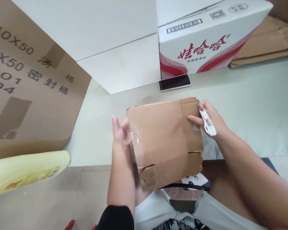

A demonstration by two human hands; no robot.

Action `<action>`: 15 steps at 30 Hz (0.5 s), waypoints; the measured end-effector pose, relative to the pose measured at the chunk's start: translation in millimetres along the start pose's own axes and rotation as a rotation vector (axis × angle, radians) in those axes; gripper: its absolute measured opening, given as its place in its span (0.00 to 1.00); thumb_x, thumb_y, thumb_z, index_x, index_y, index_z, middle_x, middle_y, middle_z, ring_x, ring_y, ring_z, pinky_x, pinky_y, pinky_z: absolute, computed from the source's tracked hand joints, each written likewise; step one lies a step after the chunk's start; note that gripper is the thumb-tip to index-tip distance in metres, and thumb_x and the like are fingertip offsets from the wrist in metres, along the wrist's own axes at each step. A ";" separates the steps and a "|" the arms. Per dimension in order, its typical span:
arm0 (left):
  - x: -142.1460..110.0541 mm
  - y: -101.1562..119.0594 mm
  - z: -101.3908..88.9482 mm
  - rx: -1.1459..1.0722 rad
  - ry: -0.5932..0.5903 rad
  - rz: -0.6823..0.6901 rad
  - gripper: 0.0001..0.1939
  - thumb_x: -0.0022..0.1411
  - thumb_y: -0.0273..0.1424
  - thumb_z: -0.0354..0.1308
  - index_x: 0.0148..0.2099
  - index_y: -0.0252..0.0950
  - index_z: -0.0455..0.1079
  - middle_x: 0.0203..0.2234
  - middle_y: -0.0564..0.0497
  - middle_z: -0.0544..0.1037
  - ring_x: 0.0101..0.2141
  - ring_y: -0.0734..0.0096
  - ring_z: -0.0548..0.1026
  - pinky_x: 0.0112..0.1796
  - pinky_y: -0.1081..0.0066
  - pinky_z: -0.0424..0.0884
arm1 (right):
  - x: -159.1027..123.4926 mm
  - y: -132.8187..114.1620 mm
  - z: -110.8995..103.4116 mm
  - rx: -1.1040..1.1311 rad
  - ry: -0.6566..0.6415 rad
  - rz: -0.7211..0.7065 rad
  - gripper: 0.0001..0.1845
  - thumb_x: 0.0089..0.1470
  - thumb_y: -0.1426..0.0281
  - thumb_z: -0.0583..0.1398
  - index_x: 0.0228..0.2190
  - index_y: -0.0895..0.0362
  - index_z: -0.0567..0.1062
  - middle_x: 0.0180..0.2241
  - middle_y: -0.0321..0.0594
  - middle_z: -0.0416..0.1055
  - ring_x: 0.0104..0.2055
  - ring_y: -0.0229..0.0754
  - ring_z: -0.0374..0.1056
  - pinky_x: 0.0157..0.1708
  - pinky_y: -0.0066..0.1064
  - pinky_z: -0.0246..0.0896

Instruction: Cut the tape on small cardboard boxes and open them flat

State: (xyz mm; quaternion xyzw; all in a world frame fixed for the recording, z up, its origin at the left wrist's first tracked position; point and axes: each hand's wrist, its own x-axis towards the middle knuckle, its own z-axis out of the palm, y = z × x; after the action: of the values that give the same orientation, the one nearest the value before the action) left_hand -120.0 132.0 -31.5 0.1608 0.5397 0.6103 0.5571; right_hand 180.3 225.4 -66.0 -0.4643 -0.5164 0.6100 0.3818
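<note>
A flattened brown cardboard box [163, 134] is held up in front of me, its lower flaps hanging over my lap. Clear tape shines along its left edge. My left hand [122, 131] supports that edge, the thumb sticking up away from the board and the other fingers mostly hidden behind it. At the upper right edge, my right hand [207, 116] grips the board, its thumb lying on the front. A white utility knife [207, 123] is also held in this hand, its handle pointing down toward the wrist; I cannot make out a blade.
Beyond the cardboard, a phone [174, 83] lies on the pale green surface [242, 105]. Behind it stand a white and red carton [194, 51] and a plain white box [132, 67]. A big brown carton [38, 105] and a yellow bottle [31, 169] are at left. Folded cardboard [266, 41] rests far right.
</note>
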 end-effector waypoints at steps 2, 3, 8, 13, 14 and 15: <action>2.8 0.2 -4.7 0.034 -0.072 -0.008 0.22 0.42 0.40 0.77 0.36 0.35 0.76 0.32 0.41 0.85 0.45 0.42 0.85 0.42 0.56 0.83 | 1.0 -2.3 -2.0 0.087 0.038 0.035 0.34 0.38 0.62 0.77 0.33 0.50 0.58 0.26 0.26 0.64 0.23 0.33 0.60 0.20 0.24 0.56; 5.0 0.7 -7.6 0.043 -0.072 0.013 0.22 0.39 0.35 0.78 0.37 0.34 0.76 0.31 0.42 0.85 0.41 0.45 0.86 0.41 0.58 0.83 | 1.5 -4.3 -5.1 0.159 0.024 0.068 0.33 0.38 0.61 0.77 0.32 0.50 0.59 0.25 0.26 0.65 0.23 0.33 0.61 0.21 0.24 0.58; 20.9 7.6 -22.8 -0.196 0.114 0.187 0.12 0.56 0.28 0.69 0.43 0.34 0.78 0.34 0.47 0.86 0.33 0.61 0.85 0.45 0.61 0.82 | 2.3 -13.6 -26.4 0.352 -0.139 0.206 0.34 0.32 0.45 0.76 0.33 0.50 0.70 0.30 0.35 0.78 0.28 0.40 0.73 0.26 0.31 0.69; 30.9 6.7 -22.9 -0.351 0.299 0.224 0.05 0.65 0.26 0.61 0.43 0.37 0.76 0.35 0.50 0.85 0.36 0.68 0.83 0.45 0.68 0.79 | -6.0 -11.2 -3.5 0.341 -0.177 0.184 0.34 0.26 0.48 0.78 0.33 0.51 0.76 0.26 0.34 0.75 0.26 0.39 0.71 0.24 0.31 0.67; 30.8 6.2 -20.8 -0.350 0.305 0.207 0.04 0.66 0.26 0.61 0.43 0.37 0.75 0.35 0.50 0.85 0.36 0.68 0.83 0.44 0.69 0.79 | -8.4 -10.8 4.8 0.328 -0.152 0.162 0.32 0.28 0.51 0.79 0.32 0.52 0.75 0.25 0.34 0.74 0.23 0.36 0.67 0.21 0.27 0.62; 30.0 6.3 -18.4 -0.339 0.308 0.179 0.04 0.66 0.27 0.60 0.44 0.37 0.75 0.35 0.50 0.84 0.34 0.69 0.83 0.42 0.69 0.79 | -10.6 -11.3 12.0 0.316 -0.120 0.134 0.29 0.30 0.54 0.78 0.32 0.53 0.75 0.24 0.32 0.72 0.20 0.32 0.61 0.18 0.24 0.56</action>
State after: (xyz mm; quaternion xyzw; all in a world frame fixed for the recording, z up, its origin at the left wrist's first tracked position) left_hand -147.7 150.0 -45.1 0.0171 0.4917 0.7565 0.4308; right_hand 171.6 214.1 -52.6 -0.3947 -0.4038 0.7343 0.3768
